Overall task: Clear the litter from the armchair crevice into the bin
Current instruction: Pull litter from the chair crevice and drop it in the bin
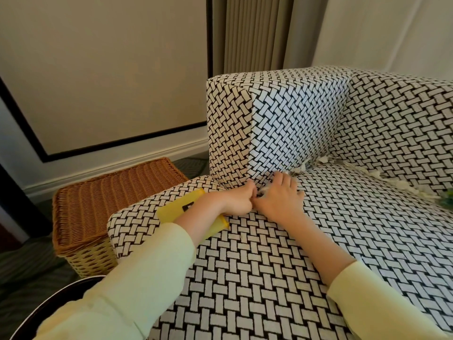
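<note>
Both my hands met at the front end of the armchair crevice, where the seat cushion butts the armrest. Left hand was a closed fist, grip pressed together, knuckles against the armrest base; I judged it was pushing the gap apart or holding scraps already gathered, couldn't tell which. Right hand lay palm down, fingers curled into the seam, grip pinching at a whitish scrap; the pinch itself hid under the hand. Litter was pale shredded paper strung along the crevice and on toward the backrest, more shreds further right, something green at the frame edge. Yellow packet lay on the cushion under my left forearm, probably litter too. Wicker bin stood on the floor just left of the chair, lid closed. Both forearms reached forward, low over the cushion, wrists converging. Most of the litter was not yet cleared.
</note>
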A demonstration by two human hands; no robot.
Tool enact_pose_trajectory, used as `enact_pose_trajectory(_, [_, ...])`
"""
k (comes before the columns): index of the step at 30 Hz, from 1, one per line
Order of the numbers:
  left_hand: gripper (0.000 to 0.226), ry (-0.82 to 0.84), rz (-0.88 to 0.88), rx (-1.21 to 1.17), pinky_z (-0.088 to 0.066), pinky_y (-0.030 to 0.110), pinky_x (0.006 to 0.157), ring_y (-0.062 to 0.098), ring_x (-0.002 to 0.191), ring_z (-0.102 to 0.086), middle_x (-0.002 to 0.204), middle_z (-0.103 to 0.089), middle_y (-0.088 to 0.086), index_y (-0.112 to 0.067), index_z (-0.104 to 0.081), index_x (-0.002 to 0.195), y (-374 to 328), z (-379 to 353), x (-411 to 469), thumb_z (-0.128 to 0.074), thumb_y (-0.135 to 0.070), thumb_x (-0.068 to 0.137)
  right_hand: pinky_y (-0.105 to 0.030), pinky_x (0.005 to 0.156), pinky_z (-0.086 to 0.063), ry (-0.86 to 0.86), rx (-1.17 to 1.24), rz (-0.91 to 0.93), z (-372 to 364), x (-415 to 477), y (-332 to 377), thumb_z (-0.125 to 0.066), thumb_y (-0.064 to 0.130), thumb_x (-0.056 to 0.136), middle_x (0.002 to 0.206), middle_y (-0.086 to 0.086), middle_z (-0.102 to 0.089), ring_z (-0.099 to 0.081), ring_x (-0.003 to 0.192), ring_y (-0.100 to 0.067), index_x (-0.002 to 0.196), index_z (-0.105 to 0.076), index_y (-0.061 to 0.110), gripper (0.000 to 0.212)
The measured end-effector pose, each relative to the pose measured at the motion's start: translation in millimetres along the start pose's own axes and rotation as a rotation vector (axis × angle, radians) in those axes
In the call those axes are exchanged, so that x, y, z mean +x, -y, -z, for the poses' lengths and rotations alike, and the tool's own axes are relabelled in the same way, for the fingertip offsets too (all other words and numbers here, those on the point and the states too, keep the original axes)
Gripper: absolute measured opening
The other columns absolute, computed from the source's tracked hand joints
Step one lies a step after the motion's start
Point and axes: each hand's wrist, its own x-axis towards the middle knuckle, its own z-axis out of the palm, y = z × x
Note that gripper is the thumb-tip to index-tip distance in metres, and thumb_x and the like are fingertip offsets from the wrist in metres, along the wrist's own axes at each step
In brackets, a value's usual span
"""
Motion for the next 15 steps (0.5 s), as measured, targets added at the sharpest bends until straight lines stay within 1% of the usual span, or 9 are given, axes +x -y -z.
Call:
enact_pose_trajectory(2, [0.027,-0.056,-0.010,-0.071,-0.027,0.027,0.052,0.013,0.062,-0.034,0.076,-0.036,0.000,-0.017,-0.030,0.104,-6.6,-7.1,2.9,-0.035,0.002,0.086,-0.045,0.111,-0.023,0.016,0.105,0.022,-5.3,5.5,-5.8,-0.051,0.050,0.082,0.144,-0.018,-0.030,-0.024,0.136,-0.033,0.141,-0.020,0.000,0.083])
enact_pose_trajectory(4, [0.026,-0.113,-0.010,-0.146,-0.026,0.027,0.052,0.013,0.063,-0.034,0.076,-0.035,0.000,-0.017,-0.029,0.103,-10.7,-11.7,4.5,-0.035,0.003,0.086,-0.042,0.110,-0.025,0.009,0.165,0.033,-5.7,9.4,-6.8,-0.054,0.043,0.083,0.139,-0.021,-0.037,-0.031,0.132,-0.034,0.138,-0.024,-0.004,0.078])
enact_pose_trajectory(8, [0.026,-0.226,-0.018,-0.274,-0.026,0.025,0.053,0.010,0.068,-0.035,0.078,-0.035,-0.004,-0.016,-0.031,0.101,-13.9,-20.2,4.2,-0.035,0.003,0.085,-0.040,0.106,-0.030,0.012,0.143,-0.014,-0.1,17.2,-7.5,-0.053,0.042,0.084,0.132,-0.018,-0.046,-0.037,0.127,-0.035,0.130,-0.036,-0.004,0.067])
enact_pose_trajectory(10, [0.025,-0.309,-0.010,-0.333,-0.027,0.022,0.053,0.011,0.074,-0.040,0.080,-0.037,-0.006,-0.017,-0.035,0.101,-16.1,-25.5,6.9,-0.036,0.002,0.085,-0.040,0.103,-0.037,0.043,0.169,-0.021,1.6,25.4,-11.8,-0.054,0.035,0.081,0.121,-0.015,-0.055,-0.047,0.117,-0.032,0.119,-0.049,-0.002,0.053])
enact_pose_trajectory(11, [0.025,-0.349,-0.001,-0.368,-0.028,0.021,0.054,0.012,0.078,-0.042,0.082,-0.040,-0.006,-0.017,-0.037,0.101,-17.0,-28.0,9.2,-0.037,0.002,0.084,-0.038,0.096,-0.043,0.064,0.201,-0.034,2.5,29.5,-13.9,-0.056,0.031,0.078,0.112,-0.013,-0.059,-0.052,0.108,-0.028,0.110,-0.056,0.000,0.044])
enact_pose_trajectory(12, [0.025,-0.386,0.007,-0.406,-0.030,0.020,0.055,0.013,0.081,-0.043,0.085,-0.043,-0.005,-0.017,-0.040,0.102,-17.8,-30.4,12.0,-0.038,0.001,0.085,-0.033,0.084,-0.048,0.083,0.232,-0.054,2.9,33.5,-16.4,-0.058,0.029,0.076,0.101,-0.009,-0.062,-0.054,0.099,-0.024,0.102,-0.060,0.003,0.037])
enact_pose_trajectory(13, [0.026,-0.422,0.012,-0.443,-0.031,0.020,0.055,0.014,0.082,-0.045,0.090,-0.046,-0.003,-0.017,-0.044,0.103,-18.9,-32.3,14.5,-0.039,0.001,0.085,-0.027,0.071,-0.048,0.089,0.245,-0.064,3.5,36.6,-18.1,-0.062,0.029,0.076,0.089,-0.005,-0.061,-0.055,0.089,-0.020,0.093,-0.063,0.006,0.029])
enact_pose_trajectory(14, [0.027,-0.458,0.016,-0.479,-0.032,0.020,0.054,0.015,0.080,-0.046,0.094,-0.049,-0.002,-0.016,-0.048,0.104,-19.8,-33.7,16.1,-0.039,0.000,0.085,-0.023,0.060,-0.045,0.081,0.242,-0.063,4.2,39.1,-19.4,-0.064,0.030,0.076,0.079,-0.003,-0.059,-0.055,0.080,-0.018,0.084,-0.063,0.008,0.023])
enact_pose_trajectory(15, [0.028,-0.499,0.019,-0.521,-0.034,0.020,0.053,0.014,0.077,-0.047,0.096,-0.050,-0.003,-0.016,-0.051,0.105,-20.1,-34.4,17.4,-0.039,0.000,0.086,-0.022,0.054,-0.043,0.067,0.235,-0.058,4.0,41.2,-20.5,-0.066,0.029,0.077,0.073,-0.002,-0.058,-0.055,0.074,-0.018,0.077,-0.063,0.009,0.020])
